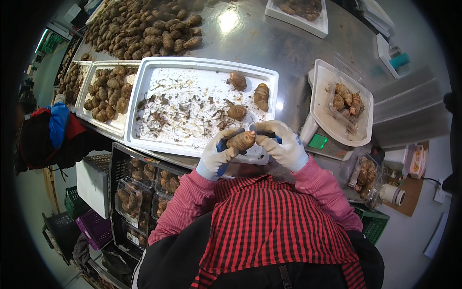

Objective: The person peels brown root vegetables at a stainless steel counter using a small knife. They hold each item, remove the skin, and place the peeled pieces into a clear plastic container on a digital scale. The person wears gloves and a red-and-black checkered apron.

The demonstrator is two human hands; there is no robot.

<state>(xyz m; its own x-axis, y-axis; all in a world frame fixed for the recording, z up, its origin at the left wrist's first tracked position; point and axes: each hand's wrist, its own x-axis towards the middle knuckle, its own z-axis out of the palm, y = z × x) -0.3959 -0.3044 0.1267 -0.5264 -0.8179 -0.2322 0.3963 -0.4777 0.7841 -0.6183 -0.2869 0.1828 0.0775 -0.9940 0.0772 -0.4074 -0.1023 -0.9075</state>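
Note:
My left hand (219, 153), in a white and blue work glove, grips a brown taro corm (241, 141) over the near right part of a white foam tray (204, 64). My gloved right hand (283, 144) has its thumb and fingers at the corm's pinkish tip; whether they pinch it or only touch it, I cannot tell. Inside the tray lie three more corms: a round one (238, 80), a longer one (261, 97) and one near my hands (236, 112). Loose root hairs and dirt cover the tray's floor.
A digital scale (317, 141) at right bears a tray (364, 124) with a clear punnet of taro (346, 99). A taro heap (144, 32) covers the table's far left. Below stands a black crate (117, 162) of packed punnets. Another person's blue-gloved arm (59, 123) is at left.

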